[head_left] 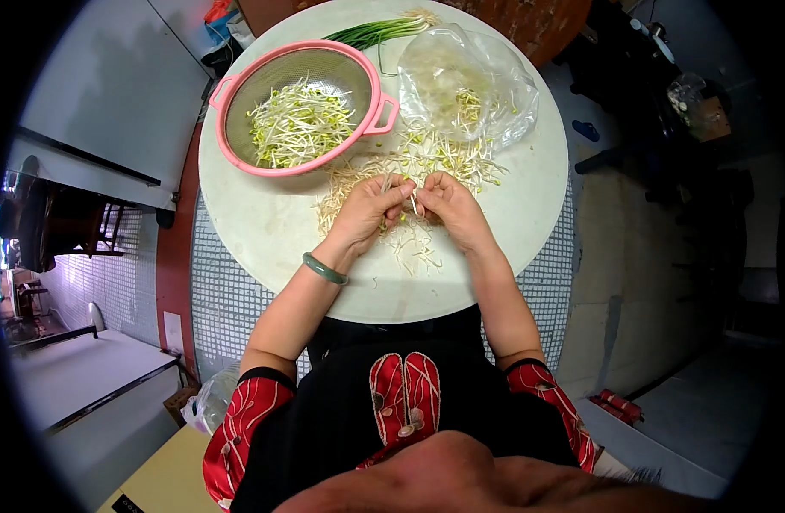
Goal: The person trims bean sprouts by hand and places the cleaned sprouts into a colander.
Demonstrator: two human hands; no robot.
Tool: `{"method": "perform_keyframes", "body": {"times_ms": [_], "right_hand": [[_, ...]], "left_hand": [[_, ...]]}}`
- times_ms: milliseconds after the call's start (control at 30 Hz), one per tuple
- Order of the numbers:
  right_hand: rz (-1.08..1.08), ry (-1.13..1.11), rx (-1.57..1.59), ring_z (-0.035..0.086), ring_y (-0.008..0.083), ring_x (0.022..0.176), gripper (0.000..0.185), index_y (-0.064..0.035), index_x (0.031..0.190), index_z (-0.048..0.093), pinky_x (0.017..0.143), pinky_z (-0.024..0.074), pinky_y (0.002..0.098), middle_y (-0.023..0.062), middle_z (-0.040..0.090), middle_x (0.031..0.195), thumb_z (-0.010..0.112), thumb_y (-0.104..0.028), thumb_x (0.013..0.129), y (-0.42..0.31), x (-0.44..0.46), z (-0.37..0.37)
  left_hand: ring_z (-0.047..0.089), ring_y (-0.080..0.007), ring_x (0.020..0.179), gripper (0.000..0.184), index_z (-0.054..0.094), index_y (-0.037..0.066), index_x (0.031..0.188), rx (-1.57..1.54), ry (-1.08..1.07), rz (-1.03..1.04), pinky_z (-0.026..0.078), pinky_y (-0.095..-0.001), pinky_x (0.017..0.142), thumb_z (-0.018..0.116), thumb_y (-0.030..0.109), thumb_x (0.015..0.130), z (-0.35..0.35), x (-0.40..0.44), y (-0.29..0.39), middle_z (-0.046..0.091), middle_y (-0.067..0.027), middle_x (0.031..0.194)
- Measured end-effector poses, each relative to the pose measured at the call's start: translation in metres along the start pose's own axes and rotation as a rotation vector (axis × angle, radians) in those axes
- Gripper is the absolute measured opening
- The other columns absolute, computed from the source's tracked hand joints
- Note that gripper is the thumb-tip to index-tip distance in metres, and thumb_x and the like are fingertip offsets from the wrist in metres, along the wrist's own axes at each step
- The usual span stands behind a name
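Over the near middle of the round white table (264,231), my left hand (371,208) and my right hand (448,205) are close together, fingertips nearly touching. The left one, with a green bangle (325,268) on its wrist, pinches pale bean sprouts. My right thumb and forefinger are closed at the end of a sprout in the gap between the hands. Around and beyond them lies a loose pile of bean sprouts (473,162). Thin stray bits (414,252) lie nearer to me. A pink-rimmed mesh colander (264,169) at the left holds a heap of sprouts (298,128).
An open clear plastic bag (512,103) with some sprouts inside rests at the table's back right. Green onions (371,32) lie at the far edge behind the colander. A blue slipper (585,130) is on the floor at the right.
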State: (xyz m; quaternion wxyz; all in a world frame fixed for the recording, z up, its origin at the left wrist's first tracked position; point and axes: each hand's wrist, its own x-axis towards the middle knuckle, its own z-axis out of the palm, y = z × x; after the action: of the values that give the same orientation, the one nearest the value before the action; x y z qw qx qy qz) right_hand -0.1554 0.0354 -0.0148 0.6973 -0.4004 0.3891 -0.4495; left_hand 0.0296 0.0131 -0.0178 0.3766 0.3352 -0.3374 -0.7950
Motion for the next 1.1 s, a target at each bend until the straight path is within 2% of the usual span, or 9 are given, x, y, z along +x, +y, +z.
{"method": "perform_keyframes", "body": {"times_ms": [100,200,400,500,600,700,900,1000,1100], "right_hand": [[-0.004,-0.009,0.008,0.059,0.0067,0.081,0.018,-0.0067,0.103,0.052,0.070,0.0452,0.0204,0.0006,0.063,0.089,0.066,-0.006,0.092,0.002,-0.004,-0.003],[-0.031,0.038,-0.011,0.059,0.0067,0.086,0.022,-0.0064,0.107,0.053,0.075,0.0458,0.0208,0.0000,0.063,0.093,0.066,-0.003,0.090,-0.001,-0.007,0.000],[-0.057,0.094,0.000,0.060,0.0077,0.090,0.022,-0.0058,0.108,0.053,0.082,0.0462,0.0208,0.0013,0.063,0.096,0.065,-0.002,0.090,-0.002,-0.008,0.004],[-0.087,0.093,0.005,0.059,0.0072,0.087,0.020,-0.0061,0.106,0.052,0.078,0.0470,0.0212,0.0012,0.063,0.096,0.065,-0.003,0.091,0.002,-0.006,0.001],[-0.008,0.065,0.003,0.057,0.0056,0.082,0.018,-0.0067,0.102,0.052,0.073,0.0466,0.0202,-0.0001,0.062,0.094,0.066,-0.004,0.091,0.001,-0.007,0.003],[-0.020,0.018,-0.102,0.054,0.0039,0.078,0.016,-0.0065,0.099,0.052,0.070,0.0455,0.0192,-0.0020,0.059,0.092,0.065,-0.004,0.092,0.004,-0.007,0.004],[-0.090,0.049,-0.255,0.053,0.0037,0.078,0.012,-0.0040,0.098,0.052,0.071,0.0455,0.0194,-0.0025,0.057,0.090,0.063,-0.001,0.093,0.002,-0.009,0.012],[-0.169,0.145,-0.226,0.053,0.0046,0.080,0.012,-0.0025,0.102,0.053,0.072,0.0455,0.0196,-0.0019,0.057,0.089,0.062,-0.001,0.093,0.003,-0.009,0.013],[-0.186,0.197,-0.221,0.053,0.0058,0.081,0.009,-0.0015,0.102,0.059,0.072,0.0465,0.0220,-0.0009,0.058,0.089,0.062,-0.004,0.094,0.003,-0.010,0.014]], "left_hand": [[0.043,-0.0040,0.054,0.012,0.062,0.003,0.099,-0.017,0.055,0.029,0.033,-0.0182,0.048,0.064,0.014,0.096,-0.005,0.002,0.000,0.051,0.0039,0.067],[0.041,-0.0034,0.054,0.012,0.064,0.006,0.094,-0.056,0.097,0.068,0.033,-0.0196,0.049,0.068,0.017,0.093,-0.005,0.002,0.001,0.049,0.0063,0.063],[0.041,-0.0029,0.053,0.010,0.063,0.006,0.094,-0.097,0.111,0.110,0.033,-0.0195,0.049,0.068,0.015,0.093,-0.004,0.002,0.001,0.051,0.0060,0.067],[0.042,-0.0026,0.054,0.012,0.063,0.005,0.097,-0.058,0.119,0.139,0.032,-0.0194,0.049,0.068,0.015,0.093,-0.005,0.003,-0.003,0.053,0.0059,0.070],[0.042,-0.0023,0.055,0.012,0.062,0.005,0.099,-0.072,0.155,0.175,0.032,-0.0190,0.049,0.068,0.014,0.093,-0.002,0.002,-0.003,0.055,0.0057,0.072],[0.042,-0.0021,0.055,0.012,0.062,0.005,0.099,-0.032,0.187,0.204,0.031,-0.0186,0.049,0.067,0.014,0.093,-0.001,0.001,-0.002,0.056,0.0051,0.075],[0.042,-0.0012,0.057,0.012,0.061,0.005,0.099,0.017,0.199,0.258,0.031,-0.0183,0.048,0.067,0.013,0.093,0.000,-0.001,-0.003,0.058,0.0042,0.080],[0.043,-0.0034,0.059,0.013,0.061,0.003,0.104,-0.012,0.226,0.286,0.033,-0.0189,0.052,0.064,0.011,0.095,0.004,-0.004,-0.001,0.054,0.0036,0.077],[0.045,-0.0039,0.063,0.013,0.062,0.003,0.107,0.113,0.239,0.423,0.034,-0.0182,0.054,0.063,0.009,0.096,0.005,-0.011,0.010,0.056,0.0028,0.083]]}}
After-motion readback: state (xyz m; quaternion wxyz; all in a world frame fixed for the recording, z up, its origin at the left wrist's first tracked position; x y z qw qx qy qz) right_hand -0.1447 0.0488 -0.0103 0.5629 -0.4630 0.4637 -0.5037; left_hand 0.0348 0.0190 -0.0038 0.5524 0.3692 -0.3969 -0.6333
